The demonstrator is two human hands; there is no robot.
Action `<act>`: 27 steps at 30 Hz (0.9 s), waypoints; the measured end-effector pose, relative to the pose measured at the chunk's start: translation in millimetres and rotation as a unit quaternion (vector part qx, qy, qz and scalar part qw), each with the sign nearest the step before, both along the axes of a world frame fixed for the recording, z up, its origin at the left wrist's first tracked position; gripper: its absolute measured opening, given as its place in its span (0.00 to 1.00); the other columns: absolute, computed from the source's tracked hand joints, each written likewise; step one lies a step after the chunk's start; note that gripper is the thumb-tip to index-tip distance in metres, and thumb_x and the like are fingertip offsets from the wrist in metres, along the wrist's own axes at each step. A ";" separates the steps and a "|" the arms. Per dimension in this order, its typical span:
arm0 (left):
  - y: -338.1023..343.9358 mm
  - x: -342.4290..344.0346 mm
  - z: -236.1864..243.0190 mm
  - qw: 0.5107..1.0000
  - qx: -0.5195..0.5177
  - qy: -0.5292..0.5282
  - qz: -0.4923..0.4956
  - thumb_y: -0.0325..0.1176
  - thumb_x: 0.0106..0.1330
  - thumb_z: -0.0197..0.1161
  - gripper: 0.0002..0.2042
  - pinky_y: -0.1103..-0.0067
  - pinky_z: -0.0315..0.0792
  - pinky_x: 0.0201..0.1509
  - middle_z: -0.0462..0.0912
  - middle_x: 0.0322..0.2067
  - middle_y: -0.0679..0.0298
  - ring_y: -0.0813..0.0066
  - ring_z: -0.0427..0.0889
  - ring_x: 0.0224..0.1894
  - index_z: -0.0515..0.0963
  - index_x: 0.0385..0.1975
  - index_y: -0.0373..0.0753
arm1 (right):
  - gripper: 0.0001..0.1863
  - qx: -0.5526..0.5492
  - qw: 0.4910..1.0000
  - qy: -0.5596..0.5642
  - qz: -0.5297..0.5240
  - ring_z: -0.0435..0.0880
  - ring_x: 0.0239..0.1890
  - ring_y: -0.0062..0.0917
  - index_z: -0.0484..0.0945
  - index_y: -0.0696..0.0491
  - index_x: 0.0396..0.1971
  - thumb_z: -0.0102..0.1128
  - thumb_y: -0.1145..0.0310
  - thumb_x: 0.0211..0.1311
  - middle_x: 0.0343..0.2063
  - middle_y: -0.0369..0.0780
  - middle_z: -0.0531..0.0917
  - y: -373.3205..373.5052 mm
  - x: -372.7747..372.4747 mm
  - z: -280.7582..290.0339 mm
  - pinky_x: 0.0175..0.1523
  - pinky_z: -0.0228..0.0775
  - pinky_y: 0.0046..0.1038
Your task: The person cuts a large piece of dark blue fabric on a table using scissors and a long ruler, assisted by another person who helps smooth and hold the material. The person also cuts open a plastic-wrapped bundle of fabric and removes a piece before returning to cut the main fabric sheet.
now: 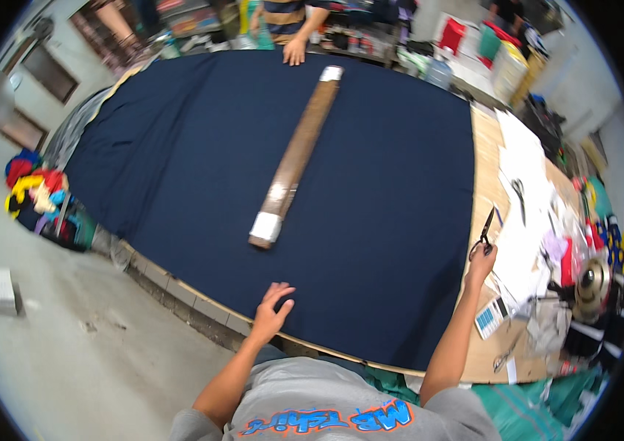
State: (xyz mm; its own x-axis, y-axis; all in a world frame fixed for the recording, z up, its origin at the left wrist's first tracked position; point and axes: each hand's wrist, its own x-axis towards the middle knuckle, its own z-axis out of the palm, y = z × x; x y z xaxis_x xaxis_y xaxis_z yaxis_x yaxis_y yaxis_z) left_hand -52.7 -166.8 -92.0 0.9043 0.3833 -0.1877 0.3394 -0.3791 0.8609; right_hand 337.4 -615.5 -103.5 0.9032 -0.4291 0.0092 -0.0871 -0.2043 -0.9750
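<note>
We are pressing our left hand [271, 312] with fingers spread flat on the navy cloth [179, 169] and clasping black scissors [485, 234] in our right hand [481, 262] at its right edge. We are judging it best to be keeping the fabric flat, covering the table [482, 162], a brown roll [295, 158] lying mid-cloth.

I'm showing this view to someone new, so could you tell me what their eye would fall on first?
First, the wide dark blue cloth spread over most of the long table, with a long brown cardboard roll lying down its middle. Near its front edge the left hand rests flat on the cloth, while the right hand grips black scissors at the cloth's right edge. At the far end, another person's hand presses on the cloth.
</note>
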 end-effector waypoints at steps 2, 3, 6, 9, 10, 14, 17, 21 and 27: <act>5.5 -8.1 32.7 0.958 -0.277 -0.013 0.069 0.41 0.84 0.60 0.22 0.65 0.62 0.82 0.81 0.68 0.51 0.57 0.70 0.79 0.77 0.71 0.37 | 0.05 -0.009 0.997 -0.017 0.073 0.78 0.30 0.19 0.76 0.54 0.48 0.60 0.70 0.80 0.33 0.34 0.78 158.3 -76.2 75.7 0.36 0.72 0.25; 12.2 -10.2 50.9 0.949 -0.300 -0.052 0.082 0.44 0.85 0.57 0.24 0.65 0.63 0.82 0.81 0.69 0.52 0.59 0.71 0.77 0.75 0.73 0.38 | 0.07 0.016 0.989 -0.036 0.142 0.78 0.32 0.19 0.77 0.54 0.49 0.62 0.68 0.79 0.35 0.34 0.78 221.6 -113.9 100.2 0.39 0.72 0.25; 61.8 -19.1 76.8 0.856 -0.456 -0.173 0.172 0.50 0.86 0.54 0.28 0.66 0.68 0.78 0.80 0.68 0.53 0.63 0.77 0.72 0.69 0.76 0.39 | 0.11 0.237 0.900 0.024 0.366 0.79 0.32 0.18 0.76 0.54 0.52 0.65 0.67 0.78 0.35 0.34 0.79 384.4 -237.8 118.2 0.40 0.73 0.24; 155.7 -45.8 101.7 0.770 -0.501 -0.227 0.322 0.51 0.85 0.56 0.27 0.68 0.78 0.68 0.84 0.61 0.53 0.65 0.84 0.62 0.71 0.74 0.39 | 0.11 0.288 0.767 0.200 0.537 0.81 0.39 0.21 0.78 0.56 0.54 0.64 0.73 0.76 0.43 0.37 0.81 508.0 -355.5 96.1 0.46 0.78 0.26; 189.4 -67.1 107.6 0.749 -0.489 -0.231 0.384 0.50 0.85 0.58 0.26 0.69 0.82 0.63 0.86 0.58 0.54 0.65 0.86 0.59 0.73 0.72 0.39 | 0.14 0.257 0.734 0.242 0.580 0.82 0.44 0.22 0.78 0.57 0.57 0.64 0.72 0.77 0.47 0.39 0.81 541.8 -392.1 92.0 0.49 0.79 0.28; 337.3 -225.1 35.3 0.703 -0.435 -0.247 0.506 0.43 0.80 0.67 0.11 0.74 0.83 0.49 0.88 0.42 0.65 0.75 0.87 0.41 0.77 0.49 0.44 | 0.23 0.035 0.579 0.113 0.807 0.78 0.64 0.32 0.75 0.55 0.70 0.62 0.63 0.82 0.61 0.44 0.76 636.0 -465.1 82.8 0.67 0.76 0.36; 395.6 -333.2 17.4 0.788 -0.331 -0.144 0.499 0.42 0.82 0.64 0.11 0.77 0.77 0.48 0.88 0.40 0.65 0.77 0.85 0.39 0.78 0.51 0.42 | 0.25 -0.094 0.456 0.108 0.879 0.81 0.67 0.40 0.74 0.49 0.73 0.58 0.57 0.84 0.64 0.48 0.80 693.5 -452.8 57.1 0.71 0.74 0.41; 435.4 -402.5 8.3 0.745 -0.417 -0.149 0.499 0.46 0.84 0.61 0.15 0.72 0.80 0.56 0.76 0.30 0.71 0.76 0.81 0.39 0.79 0.52 0.39 | 0.19 -0.208 0.499 0.141 0.829 0.90 0.49 0.30 0.81 0.53 0.66 0.58 0.66 0.81 0.49 0.42 0.89 753.1 -431.7 25.2 0.55 0.83 0.35; 496.7 -429.3 -10.5 0.660 -0.491 -0.210 0.528 0.53 0.84 0.58 0.23 0.74 0.80 0.57 0.60 0.21 0.76 0.81 0.70 0.30 0.79 0.54 0.35 | 0.21 0.134 0.596 0.402 0.682 0.86 0.38 0.23 0.72 0.58 0.68 0.51 0.76 0.78 0.44 0.42 0.87 874.6 -439.5 48.1 0.45 0.81 0.26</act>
